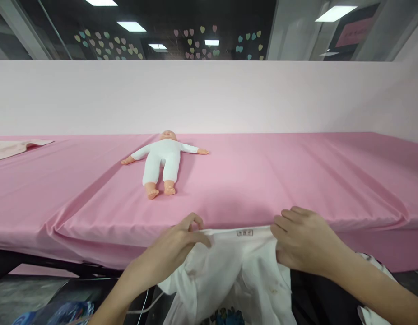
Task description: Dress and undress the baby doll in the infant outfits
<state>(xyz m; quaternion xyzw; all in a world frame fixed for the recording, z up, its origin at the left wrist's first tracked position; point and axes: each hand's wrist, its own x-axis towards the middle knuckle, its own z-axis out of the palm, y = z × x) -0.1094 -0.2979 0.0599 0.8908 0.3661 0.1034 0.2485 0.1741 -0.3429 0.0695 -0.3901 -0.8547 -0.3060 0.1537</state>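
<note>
A white garment (222, 257) hangs in front of me at the near edge of the table. Its straight upper edge is stretched between my hands, with a small printed label in the middle and light brown marks lower down. At its left upper corner, my left hand (180, 241) pinches the fabric with curled fingers. My right hand (302, 237) is closed round the right upper corner. Beyond them a baby doll (164, 155) in a white bodysuit lies on its back, arms spread, feet towards me; neither hand touches it.
A pink cloth (246, 176) covers the table and forms folds along the front edge. A pale folded cloth (12, 149) lies at the far left. Behind rises a white wall (209, 97) below dark windows. A cable (146, 309) runs beneath my left arm.
</note>
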